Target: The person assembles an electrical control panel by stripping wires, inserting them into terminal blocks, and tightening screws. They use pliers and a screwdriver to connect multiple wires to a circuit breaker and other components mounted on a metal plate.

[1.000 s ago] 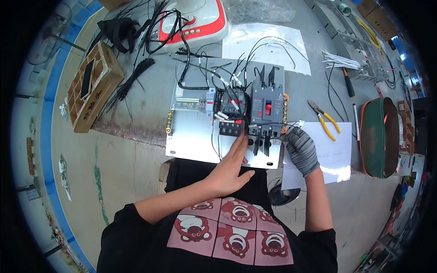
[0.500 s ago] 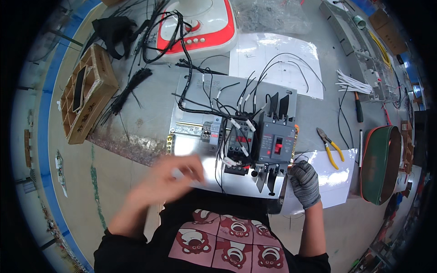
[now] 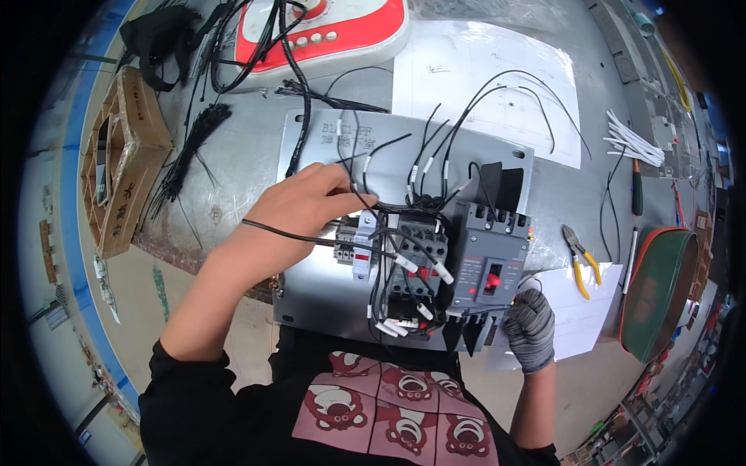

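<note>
Plate (image 3: pixel 326 311) lay flat on the surface (image 3: pixel 249 155), right in front of your body and over its near side, probably so that both hands could reach what it carried. Black wires (image 3: pixel 423 203) fanned out above the contactor (image 3: pixel 423 247), their far ends loose; the white sleeves (image 3: pixel 405 262) on them presumably told one from another. Your bare left hand (image 3: pixel 291 206) was over the plate's left part, fingers bent and thumb stretched toward the wires, as if to sort or steady them. You had thumb and fingertips close together there, but I cannot tell whether they were closed on a wire. One wire (image 3: pixel 342 244) ran leftward across that hand, perhaps led aside. Your gloved right hand (image 3: pixel 532 330) was curled shut just beside the lower right corner of the breaker (image 3: pixel 489 260), maybe to steady that side; whether anything was inside the fist I cannot tell. Pliers (image 3: pixel 576 247) lay beyond it at the edge of the paper (image 3: pixel 594 311), seemingly left within easy reach. Half a second earlier, your left hand was a blur off the plate's lower left, touching no wire that I could see; now it had come up among them, and the wire across it had swung out left. Your right hand had kept its place by the breaker, fingers curled as before.
</note>
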A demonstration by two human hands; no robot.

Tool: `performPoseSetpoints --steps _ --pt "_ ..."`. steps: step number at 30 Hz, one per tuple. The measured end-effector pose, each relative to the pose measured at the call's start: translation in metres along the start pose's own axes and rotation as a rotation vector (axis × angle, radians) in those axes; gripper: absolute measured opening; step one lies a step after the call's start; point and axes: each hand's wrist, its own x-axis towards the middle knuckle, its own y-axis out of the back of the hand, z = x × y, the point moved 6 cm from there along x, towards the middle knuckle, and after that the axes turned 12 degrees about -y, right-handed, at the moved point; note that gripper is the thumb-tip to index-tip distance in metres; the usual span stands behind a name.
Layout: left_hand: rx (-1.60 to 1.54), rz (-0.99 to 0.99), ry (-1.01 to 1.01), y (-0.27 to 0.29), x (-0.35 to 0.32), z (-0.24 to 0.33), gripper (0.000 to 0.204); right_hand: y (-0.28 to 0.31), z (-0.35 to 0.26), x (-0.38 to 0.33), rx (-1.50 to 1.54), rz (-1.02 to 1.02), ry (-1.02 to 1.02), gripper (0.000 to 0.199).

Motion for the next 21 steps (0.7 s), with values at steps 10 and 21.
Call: performPoseSetpoints --steps 10,21 --pt "-0.322 -0.159 -0.238 -0.007 0.056 0.003 0.059 0.002 -0.002 0.004 0.005 -0.053 0.007 0.025" --pt "-0.224 -0.159 -0.274 -0.006 0.054 0.014 0.061 0.0 0.0 -0.001 -0.006 -0.022 -0.002 0.024"
